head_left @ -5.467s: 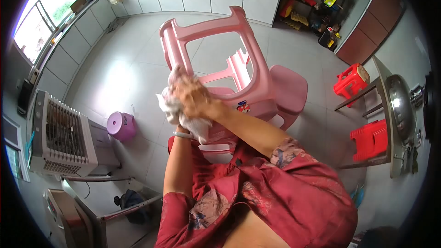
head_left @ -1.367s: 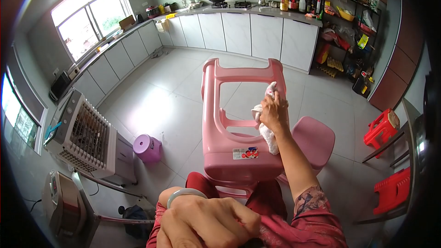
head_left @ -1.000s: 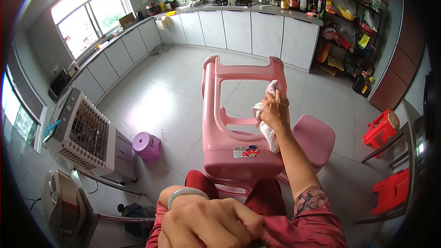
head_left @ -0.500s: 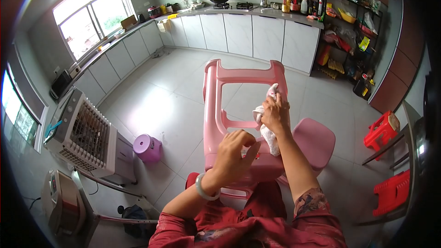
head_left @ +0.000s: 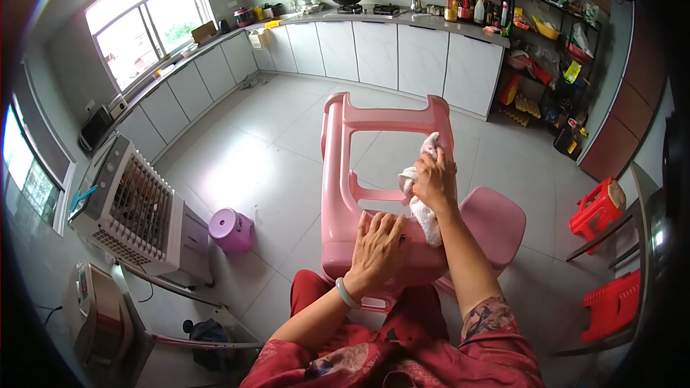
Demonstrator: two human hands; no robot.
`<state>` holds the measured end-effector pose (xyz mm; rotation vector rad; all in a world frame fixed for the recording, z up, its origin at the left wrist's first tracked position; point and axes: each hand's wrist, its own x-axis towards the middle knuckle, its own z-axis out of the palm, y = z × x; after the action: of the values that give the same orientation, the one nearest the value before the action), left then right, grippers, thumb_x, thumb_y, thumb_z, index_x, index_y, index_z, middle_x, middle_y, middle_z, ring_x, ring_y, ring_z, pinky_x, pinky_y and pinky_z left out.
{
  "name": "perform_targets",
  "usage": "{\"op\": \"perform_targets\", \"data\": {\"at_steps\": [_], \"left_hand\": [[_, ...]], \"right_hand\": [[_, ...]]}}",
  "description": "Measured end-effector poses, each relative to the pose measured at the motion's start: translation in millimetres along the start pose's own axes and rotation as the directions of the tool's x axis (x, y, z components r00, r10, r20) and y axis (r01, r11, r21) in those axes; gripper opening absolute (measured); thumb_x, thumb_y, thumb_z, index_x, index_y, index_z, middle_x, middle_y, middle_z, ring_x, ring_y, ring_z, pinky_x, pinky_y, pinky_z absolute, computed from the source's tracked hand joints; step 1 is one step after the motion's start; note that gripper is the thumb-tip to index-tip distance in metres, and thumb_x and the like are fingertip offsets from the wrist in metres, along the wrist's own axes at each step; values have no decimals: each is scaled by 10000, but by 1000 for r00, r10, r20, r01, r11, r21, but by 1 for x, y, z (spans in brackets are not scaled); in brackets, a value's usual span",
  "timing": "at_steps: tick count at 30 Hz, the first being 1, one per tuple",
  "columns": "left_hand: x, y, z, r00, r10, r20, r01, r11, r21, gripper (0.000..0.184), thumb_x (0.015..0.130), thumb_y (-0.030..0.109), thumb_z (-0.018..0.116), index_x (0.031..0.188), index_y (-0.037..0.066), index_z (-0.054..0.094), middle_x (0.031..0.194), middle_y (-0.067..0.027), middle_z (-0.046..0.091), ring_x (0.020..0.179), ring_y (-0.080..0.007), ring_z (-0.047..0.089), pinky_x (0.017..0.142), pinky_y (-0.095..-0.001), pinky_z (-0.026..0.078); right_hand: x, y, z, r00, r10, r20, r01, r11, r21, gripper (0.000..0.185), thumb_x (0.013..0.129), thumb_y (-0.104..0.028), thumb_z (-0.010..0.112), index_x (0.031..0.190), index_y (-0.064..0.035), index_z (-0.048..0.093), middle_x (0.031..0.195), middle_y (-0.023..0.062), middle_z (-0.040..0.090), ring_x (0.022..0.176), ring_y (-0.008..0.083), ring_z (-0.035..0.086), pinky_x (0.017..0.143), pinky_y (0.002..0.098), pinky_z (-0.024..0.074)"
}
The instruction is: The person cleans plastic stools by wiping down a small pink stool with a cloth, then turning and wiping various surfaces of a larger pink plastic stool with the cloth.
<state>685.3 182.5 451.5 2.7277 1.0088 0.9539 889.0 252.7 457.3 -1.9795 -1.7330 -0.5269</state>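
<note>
A pink plastic stool [head_left: 336, 172] lies tipped in front of my knees, its legs pointing away from me. My left hand [head_left: 379, 248], with a pale bangle at the wrist, rests with fingers spread on the stool's near side and covers most of the sticker there. My right hand [head_left: 435, 178] is closed on a white cloth [head_left: 425, 221] against the stool's right leg. The cloth hangs down from that hand along the stool. Just right of the stool is a pink seat [head_left: 491, 226], partly behind my right forearm.
A purple stool [head_left: 231, 230] and an air cooler [head_left: 144, 205] stand at the left. Red stools [head_left: 598, 205] are at the right beside a dark table. Cabinets [head_left: 334, 50] line the back, with a loaded black shelf [head_left: 550, 43] at the back right.
My left hand has come away from close to the camera and moved forward onto the stool's near side, its fingers now spread. My right hand stays on the cloth at the right leg.
</note>
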Motion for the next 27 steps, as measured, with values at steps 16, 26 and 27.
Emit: {"op": "perform_targets", "data": {"at_steps": [16, 26, 27], "left_hand": [[-1, 2, -2, 1000, -2, -12, 2, 1000, -4, 475, 844, 261, 640, 1264, 69, 528, 1173, -111, 551, 1177, -309, 495, 1077, -541, 278], [-1, 2, -3, 1000, -10, -6, 10, 1000, -11, 470, 841, 258, 640, 1259, 71, 531, 1160, -113, 554, 1171, -306, 499, 1076, -542, 283], [-1, 2, -3, 1000, -9, -8, 9, 1000, -9, 471, 840, 258, 640, 1258, 71, 531, 1160, -113, 554, 1171, -307, 499, 1076, -543, 283]], "right_hand": [[0, 1, 0, 1000, -2, 14, 2, 1000, 13, 289, 664, -147, 713, 945, -81, 702, 1128, 57, 624, 1251, 345, 459, 992, 490, 402], [-1, 3, 7, 999, -9, -35, 10, 1000, 11, 285, 658, -139, 706, 940, -95, 708, 1119, 45, 627, 1243, 327, 466, 964, 480, 409], [-1, 3, 7, 999, -10, -34, 10, 1000, 11, 288, 657, -136, 704, 942, -96, 709, 1120, 45, 627, 1243, 327, 466, 965, 479, 408]]}}
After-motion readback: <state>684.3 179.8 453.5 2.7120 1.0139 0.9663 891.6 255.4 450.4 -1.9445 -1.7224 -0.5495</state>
